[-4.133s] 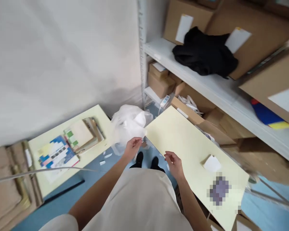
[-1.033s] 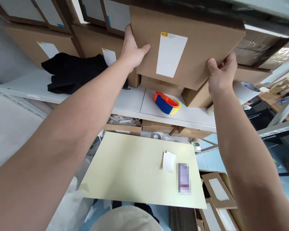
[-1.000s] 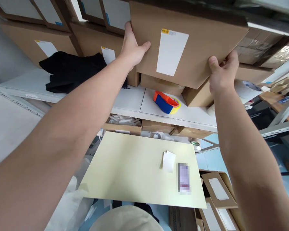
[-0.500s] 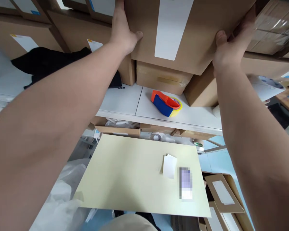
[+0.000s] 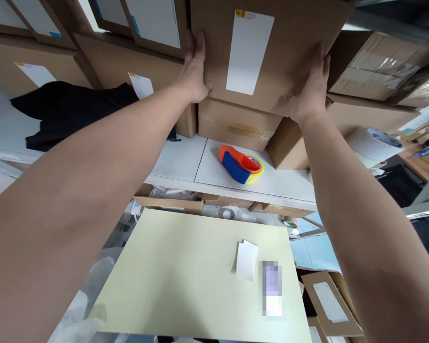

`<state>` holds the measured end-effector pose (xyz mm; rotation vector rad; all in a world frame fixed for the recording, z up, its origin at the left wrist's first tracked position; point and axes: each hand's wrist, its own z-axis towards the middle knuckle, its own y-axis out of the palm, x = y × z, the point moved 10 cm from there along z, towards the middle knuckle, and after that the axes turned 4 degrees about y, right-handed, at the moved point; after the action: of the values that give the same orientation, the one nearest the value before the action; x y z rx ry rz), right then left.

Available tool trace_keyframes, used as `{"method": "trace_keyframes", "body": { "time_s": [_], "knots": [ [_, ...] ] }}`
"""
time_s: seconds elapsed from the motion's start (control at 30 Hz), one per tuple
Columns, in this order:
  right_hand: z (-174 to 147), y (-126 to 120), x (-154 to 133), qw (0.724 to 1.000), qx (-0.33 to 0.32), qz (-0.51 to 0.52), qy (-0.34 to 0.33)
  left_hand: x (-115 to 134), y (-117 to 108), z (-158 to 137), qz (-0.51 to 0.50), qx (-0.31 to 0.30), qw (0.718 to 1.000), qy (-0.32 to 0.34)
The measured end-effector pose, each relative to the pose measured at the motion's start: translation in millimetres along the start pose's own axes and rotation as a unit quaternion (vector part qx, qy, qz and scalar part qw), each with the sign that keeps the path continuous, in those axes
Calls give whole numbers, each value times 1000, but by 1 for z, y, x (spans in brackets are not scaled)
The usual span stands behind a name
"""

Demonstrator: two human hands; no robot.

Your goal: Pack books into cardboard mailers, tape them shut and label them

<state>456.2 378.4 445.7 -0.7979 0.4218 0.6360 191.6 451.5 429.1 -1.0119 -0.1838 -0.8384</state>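
A large brown cardboard box (image 5: 293, 43) with a white label sits high in front of me, above a smaller taped carton (image 5: 236, 125). My left hand (image 5: 195, 76) touches its lower left edge, fingers stretched upward and thumb apart. Against its lower right edge rests my right hand (image 5: 309, 93), the fingers extended along the cardboard and nothing wrapped in them. Below the boxes, a red and blue tape dispenser (image 5: 236, 164) with a yellow roll lies on the white shelf (image 5: 182, 159).
More labelled boxes (image 5: 43, 59) stand to the left, near black cloth (image 5: 75, 105). A pale yellow tabletop (image 5: 157, 267) carries white paper slips (image 5: 247, 259) and a blurred-out item (image 5: 272, 288). At right are a white roll (image 5: 373, 143) and opened cartons (image 5: 332, 305).
Both hands have shifted from the box's sides onto its front edges, and their fingers now show there. The box looks farther back, and the whole view has moved slightly.
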Motion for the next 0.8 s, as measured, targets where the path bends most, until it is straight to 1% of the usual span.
{"method": "trace_keyframes", "body": {
  "time_s": [0.07, 0.13, 0.23, 0.33, 0.37, 0.43, 0.53, 0.6, 0.7, 0.8],
  "knots": [
    [-7, -3, -3, 999, 20, -26, 16, -7, 3, -2, -8, -11, 1000, -19],
    [-13, 0, -7, 998, 18, -52, 33, -10, 6, -6, -18, -25, 999, -28],
    [-21, 9, -6, 995, -2, -73, 63, -5, 8, -13, -29, -35, 999, 5],
    [-27, 15, -3, 996, -15, -57, 73, -8, 17, -23, -49, -53, 997, 6],
    [-30, 16, -2, 996, -16, -45, 72, -8, 20, -28, -59, -50, 997, 9],
    [-38, 15, -3, 997, -18, -25, 65, -3, 24, -38, -75, -26, 996, 35],
    [-56, 11, -6, 997, -11, -30, 66, 10, 31, -62, -96, 9, 993, 73],
    [-73, 9, -12, 998, -7, -33, 61, 19, 33, -83, -125, 31, 989, 71],
    [-103, 9, -31, 999, -7, -16, 30, 31, 33, -120, -174, 53, 983, 36],
    [-141, 7, -51, 999, -9, -25, 35, 45, 25, -162, -229, 86, 970, -11]
  ]
}}
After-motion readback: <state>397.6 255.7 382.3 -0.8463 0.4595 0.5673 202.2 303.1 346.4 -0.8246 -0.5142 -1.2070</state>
